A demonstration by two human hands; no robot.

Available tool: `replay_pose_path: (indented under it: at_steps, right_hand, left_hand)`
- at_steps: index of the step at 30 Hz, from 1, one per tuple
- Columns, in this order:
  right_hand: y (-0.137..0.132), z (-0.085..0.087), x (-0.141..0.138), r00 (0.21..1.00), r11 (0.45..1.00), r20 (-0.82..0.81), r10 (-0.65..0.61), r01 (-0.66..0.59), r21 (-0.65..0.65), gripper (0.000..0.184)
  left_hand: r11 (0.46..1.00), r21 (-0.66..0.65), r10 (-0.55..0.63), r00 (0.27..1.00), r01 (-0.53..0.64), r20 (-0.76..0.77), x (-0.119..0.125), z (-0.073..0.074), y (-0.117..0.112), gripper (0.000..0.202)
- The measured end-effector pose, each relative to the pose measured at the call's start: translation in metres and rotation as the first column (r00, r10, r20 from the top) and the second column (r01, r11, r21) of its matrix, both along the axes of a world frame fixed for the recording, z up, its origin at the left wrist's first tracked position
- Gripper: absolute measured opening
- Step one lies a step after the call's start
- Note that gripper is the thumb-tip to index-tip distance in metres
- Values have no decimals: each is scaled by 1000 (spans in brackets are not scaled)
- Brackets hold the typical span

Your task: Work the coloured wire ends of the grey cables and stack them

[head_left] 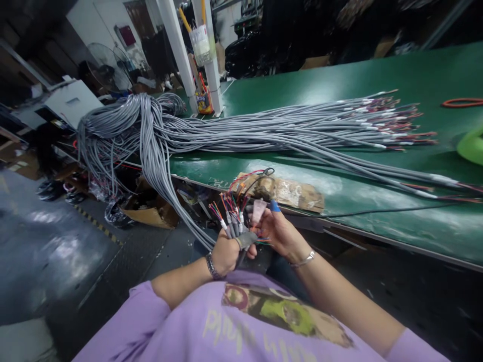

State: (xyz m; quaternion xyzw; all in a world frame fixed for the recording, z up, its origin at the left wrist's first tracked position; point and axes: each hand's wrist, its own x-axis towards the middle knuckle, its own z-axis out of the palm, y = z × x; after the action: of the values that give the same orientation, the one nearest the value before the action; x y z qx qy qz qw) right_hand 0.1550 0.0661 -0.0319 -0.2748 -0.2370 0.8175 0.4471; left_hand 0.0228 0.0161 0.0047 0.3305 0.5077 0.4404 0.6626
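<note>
My left hand (225, 251) is closed around a bunch of grey cables (233, 229), a grey wrap on its thumb. White-sleeved cable ends point up from the fist, with thin coloured wires (236, 203) fanning out of them. Close by on the right is my right hand (283, 235), its blue-tipped thumb apart from the bent fingers. A pale pinkish cover (258, 211) is on one of those fingers. Several coloured wires (264, 241) reach toward this hand's fingers; whether they touch is hard to see. From the fist, the cables run left up to a large heap (147, 120) on the bench.
On the green bench (396, 221), long grey cables (264, 130) lie with stripped ends at the right. A taped cardboard piece (290, 192) sits at the front edge. Behind the cables stands a white post (213, 75). Below left is an open carton (153, 206).
</note>
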Motion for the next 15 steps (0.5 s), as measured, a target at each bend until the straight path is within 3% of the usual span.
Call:
replay_pose_path:
  at_steps: [9,15]
  right_hand:
    - [-3,4,-2,994,996,70,-80,76,50,39]
    - [1,-4,-5,999,999,33,-5,3,46,43]
  left_hand:
    - [982,-93,-150,980,163,128,-12,1,9,38]
    - [977,-91,-179,970,195,164,-13,-3,20,36]
